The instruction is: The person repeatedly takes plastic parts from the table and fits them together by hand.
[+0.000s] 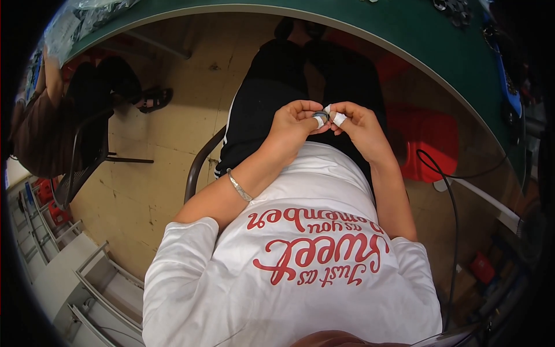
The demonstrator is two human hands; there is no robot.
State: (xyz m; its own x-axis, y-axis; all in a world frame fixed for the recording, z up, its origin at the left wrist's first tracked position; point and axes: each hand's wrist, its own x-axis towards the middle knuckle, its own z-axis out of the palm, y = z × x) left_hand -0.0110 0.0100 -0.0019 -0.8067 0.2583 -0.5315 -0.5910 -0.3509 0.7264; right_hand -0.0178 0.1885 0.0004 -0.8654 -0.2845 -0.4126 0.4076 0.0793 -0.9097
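Observation:
Both my hands meet above my lap, fingers pinched round a small dark ring-like part (321, 115). My left hand (293, 124) is closed on its left side, with white tape wrapped on the thumb. Opposite it, my right hand (359, 126) pinches the part's right side; white tape covers its thumb and a fingertip. Much of the part is hidden by my fingers, so its exact kind cannot be made out. A silver bracelet (239, 186) circles my left wrist.
A green table (399, 23) with a pale edge curves ahead, bearing dark small parts (455, 10) at far right. Beneath its right side stands a red stool (425, 144), with a black cable (454, 231) hanging nearby. Another person (49, 127) sits at far left, beside a plastic bag (81, 26).

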